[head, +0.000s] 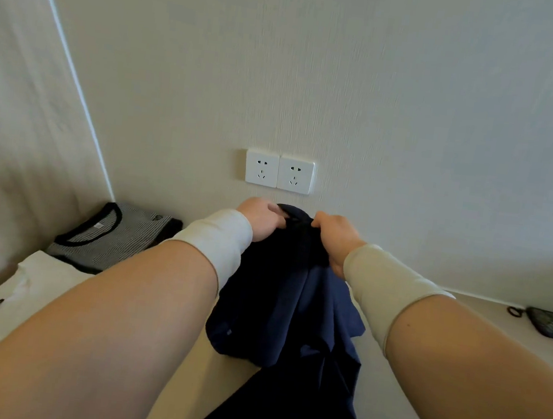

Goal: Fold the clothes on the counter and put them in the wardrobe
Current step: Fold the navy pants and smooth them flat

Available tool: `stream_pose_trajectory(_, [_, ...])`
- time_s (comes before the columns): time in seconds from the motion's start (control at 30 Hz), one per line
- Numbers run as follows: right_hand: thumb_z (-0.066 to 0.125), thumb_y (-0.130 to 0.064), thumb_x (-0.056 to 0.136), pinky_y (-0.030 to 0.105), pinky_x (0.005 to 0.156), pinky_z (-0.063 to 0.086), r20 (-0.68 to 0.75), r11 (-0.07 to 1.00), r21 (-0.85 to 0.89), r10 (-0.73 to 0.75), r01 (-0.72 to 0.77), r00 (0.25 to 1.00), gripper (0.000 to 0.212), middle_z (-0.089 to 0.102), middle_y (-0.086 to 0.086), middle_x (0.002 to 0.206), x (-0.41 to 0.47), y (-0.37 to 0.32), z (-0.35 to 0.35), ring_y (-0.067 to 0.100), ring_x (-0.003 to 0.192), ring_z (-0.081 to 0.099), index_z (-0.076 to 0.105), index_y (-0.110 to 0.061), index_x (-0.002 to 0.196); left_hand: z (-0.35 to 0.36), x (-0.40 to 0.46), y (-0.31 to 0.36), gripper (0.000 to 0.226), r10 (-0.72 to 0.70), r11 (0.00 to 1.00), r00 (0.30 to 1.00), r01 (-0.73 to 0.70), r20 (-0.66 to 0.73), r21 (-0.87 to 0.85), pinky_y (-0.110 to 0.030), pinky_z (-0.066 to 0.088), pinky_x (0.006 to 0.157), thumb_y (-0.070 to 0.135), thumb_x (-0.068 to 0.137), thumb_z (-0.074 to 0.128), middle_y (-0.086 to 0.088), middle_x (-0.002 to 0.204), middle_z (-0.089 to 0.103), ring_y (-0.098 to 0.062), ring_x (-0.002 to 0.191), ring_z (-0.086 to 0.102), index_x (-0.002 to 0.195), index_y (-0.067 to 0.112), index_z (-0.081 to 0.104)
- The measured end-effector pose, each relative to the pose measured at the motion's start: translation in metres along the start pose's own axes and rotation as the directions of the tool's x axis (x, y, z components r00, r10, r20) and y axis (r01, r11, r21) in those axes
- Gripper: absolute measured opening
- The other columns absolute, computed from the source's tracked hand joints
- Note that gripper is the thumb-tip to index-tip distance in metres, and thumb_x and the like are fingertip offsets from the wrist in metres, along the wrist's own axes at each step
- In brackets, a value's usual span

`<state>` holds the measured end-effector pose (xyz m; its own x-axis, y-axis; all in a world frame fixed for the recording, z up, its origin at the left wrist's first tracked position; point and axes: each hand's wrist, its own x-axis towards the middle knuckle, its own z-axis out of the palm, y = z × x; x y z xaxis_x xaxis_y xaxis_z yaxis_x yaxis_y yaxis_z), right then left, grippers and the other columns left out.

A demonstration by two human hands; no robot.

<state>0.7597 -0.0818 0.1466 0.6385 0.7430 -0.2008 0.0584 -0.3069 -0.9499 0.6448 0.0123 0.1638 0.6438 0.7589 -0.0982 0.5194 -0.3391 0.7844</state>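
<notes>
You have the navy garment point(292, 300) lifted in front of you, and everything about the next move depends on how it hangs from your grip. Your left hand point(262, 219) and your right hand point(332, 238) sit side by side at its top edge, close together and raised toward the wall, just below the twin sockets point(278, 171). The fingers point(276, 214) of the left hand are curled into the cloth, and those of the right pinch the same bunched edge from the other side, so both hands are holding fabric and neither is free. From that grip the garment's long axis runs straight down and back toward your body, with its lower part trailing onto the bench point(179, 384) between your forearms. Neither hand is nearer than the other; the cloth hangs between them. Because your hands are so close, the top edge is gathered and not spread, so you will probably need to part them along that edge before the piece can lie flat for folding. The striped top point(117, 236) lies well to your left in the corner, with a white garment point(42, 282) just in front of it, both untouched. I cannot tell which part of the navy garment you are gripping.
</notes>
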Motion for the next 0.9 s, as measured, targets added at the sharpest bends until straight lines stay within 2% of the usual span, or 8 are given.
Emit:
stream_pose_trajectory(0.1, [0.044,-0.018,0.092,0.033,0.064,0.033,-0.010,0.999,-0.036,-0.003,0.003,1.000,0.026,0.043,0.006,0.068,0.003,0.004,-0.004,0.023,0.068,0.041,0.046,-0.016,0.066,0.004,0.004,-0.002,0.010,-0.024,0.999,0.998,0.023,-0.066,-0.024,-0.023,0.040,0.063,0.017,0.087,0.062,0.004,0.076,0.062,-0.018,0.077,0.057,0.082,0.022,0.069])
stream_pose_trajectory(0.2, [0.044,-0.018,0.092,0.035,0.070,0.037,-0.011,0.998,-0.067,-0.017,0.017,1.000,0.027,0.049,0.010,0.076,0.006,0.007,-0.007,0.026,0.076,0.047,0.049,-0.015,0.066,0.009,0.007,-0.002,0.016,-0.074,0.994,0.997,0.071,-0.032,-0.085,-0.026,0.044,0.067,0.026,0.083,0.065,0.001,0.069,0.061,-0.020,0.068,0.057,0.069,0.019,0.066])
stream_pose_trajectory(0.27, [0.045,-0.020,0.091,0.035,0.070,0.039,-0.014,0.998,-0.057,-0.008,0.008,1.000,0.025,0.052,0.011,0.078,0.004,0.007,-0.008,0.026,0.076,0.049,0.051,-0.015,0.068,0.014,0.006,-0.001,0.021,-0.098,0.981,0.995,0.101,0.025,-0.165,-0.032,0.049,0.075,0.034,0.076,0.068,-0.005,0.077,0.067,-0.026,0.075,0.062,0.077,0.013,0.071])
stream_pose_trajectory(0.37, [0.048,-0.021,0.088,0.036,0.073,0.040,-0.010,0.999,-0.028,0.014,-0.014,1.000,0.021,0.055,0.013,0.082,0.005,0.004,-0.010,0.027,0.080,0.052,0.055,-0.011,0.070,0.018,0.007,0.003,0.016,-0.078,0.982,0.997,0.081,0.025,-0.168,-0.033,0.052,0.081,0.036,0.078,0.071,-0.003,0.082,0.070,-0.026,0.081,0.067,0.079,0.019,0.073])
stream_pose_trajectory(0.57, [0.051,-0.024,0.090,0.039,0.077,0.045,-0.003,0.999,-0.037,-0.001,0.001,1.000,0.024,0.060,0.014,0.086,0.005,0.003,-0.015,0.028,0.084,0.057,0.059,-0.012,0.071,0.018,0.008,0.010,0.019,-0.085,0.991,0.995,0.079,-0.047,-0.106,-0.024,0.046,0.066,0.038,0.081,0.073,0.002,0.078,0.066,-0.017,0.070,0.062,0.080,0.019,0.069])
stream_pose_trajectory(0.7, [0.055,-0.029,0.088,0.047,0.094,0.049,0.010,1.000,-0.025,-0.019,0.019,1.000,0.014,0.059,0.010,0.097,0.003,0.006,-0.017,0.026,0.090,0.056,0.056,-0.021,0.076,0.018,0.005,0.012,0.022,-0.107,0.992,0.994,0.106,-0.013,-0.067,-0.024,0.040,0.056,0.038,0.083,0.070,0.001,0.068,0.060,-0.017,0.059,0.054,0.076,0.017,0.067])
stream_pose_trajectory(0.8, [0.055,-0.031,0.088,0.051,0.097,0.050,0.031,0.999,-0.034,-0.023,0.024,0.999,0.014,0.061,0.012,0.102,0.004,0.007,-0.016,0.027,0.092,0.057,0.059,-0.018,0.090,0.023,0.006,0.011,0.020,-0.169,0.938,0.984,0.180,0.061,-0.298,-0.021,0.035,0.048,0.026,0.086,0.068,0.000,0.063,0.053,-0.015,0.052,0.047,0.071,0.016,0.060])
stream_pose_trajectory(0.9, [0.054,-0.030,0.090,0.052,0.098,0.050,0.042,0.998,-0.040,-0.037,0.039,0.998,0.012,0.061,0.011,0.103,0.007,0.006,-0.016,0.026,0.093,0.057,0.058,-0.019,0.087,0.027,0.006,0.012,0.020,-0.203,0.845,0.968,0.249,0.146,-0.474,-0.021,0.045,0.060,0.019,0.091,0.064,0.001,0.072,0.060,-0.012,0.066,0.056,0.073,0.017,0.057])
